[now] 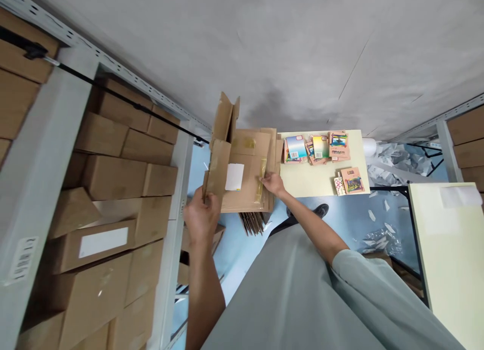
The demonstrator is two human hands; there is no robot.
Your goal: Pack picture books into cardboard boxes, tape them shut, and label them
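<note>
At the left end of the table lies a flattened cardboard box (pixel 245 188) with a white label (pixel 235 177) and strips of tape on it. My left hand (pixel 202 214) is closed around the lower edge of an upright folded cardboard flap (pixel 219 168) on the box's left side. The fingertips of my right hand (pixel 273 183) are pinched against the tape strip (pixel 260 181) near the box's right edge. More flat cardboard (pixel 273 153) lies under the box.
Small packs with coloured printed cards (pixel 296 148) lie on the cream table (pixel 306 181). Shelves of cardboard boxes (pixel 113 178) stand at my left. Folded cardboard (pixel 251 223) is below the table edge. A second cream table (pixel 446 249) stands right, near paper scraps (pixel 397 163).
</note>
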